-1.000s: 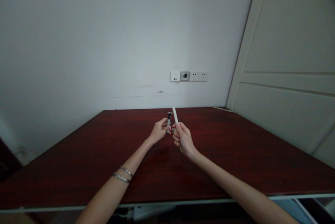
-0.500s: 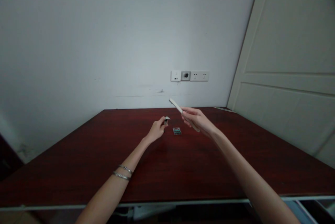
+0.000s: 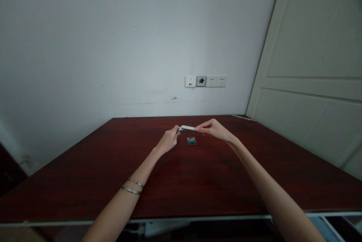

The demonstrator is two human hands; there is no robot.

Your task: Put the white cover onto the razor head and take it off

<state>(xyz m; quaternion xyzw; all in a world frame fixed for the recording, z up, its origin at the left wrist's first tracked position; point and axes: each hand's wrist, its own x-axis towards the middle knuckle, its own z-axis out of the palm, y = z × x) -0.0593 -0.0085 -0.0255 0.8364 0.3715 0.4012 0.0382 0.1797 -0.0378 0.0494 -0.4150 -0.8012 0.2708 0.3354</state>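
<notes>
My left hand (image 3: pixel 169 140) is closed, pinching a small white and dark piece (image 3: pixel 181 129) whose kind I cannot make out. In the fingertips of my right hand (image 3: pixel 212 128) is one end of a slim white stick (image 3: pixel 188 127), held nearly level. Its far end meets the small piece at my left fingers; whether the two are joined or merely touching I cannot tell. Just below the stick, a small clear case (image 3: pixel 191 141) with something teal inside lies on the table. Two silvery bracelets circle my left forearm.
The dark red wooden table (image 3: pixel 215 181) reaches back to a pale wall (image 3: pixel 141 53). Wall sockets (image 3: pixel 216 81) sit above its rear edge. A cream panelled door (image 3: pixel 313 53) stands on the right. Items show beneath the front edge.
The white stick has swung from a steep slant to nearly level, and its tip has come down to the piece at my left hand. My left hand has barely moved.
</notes>
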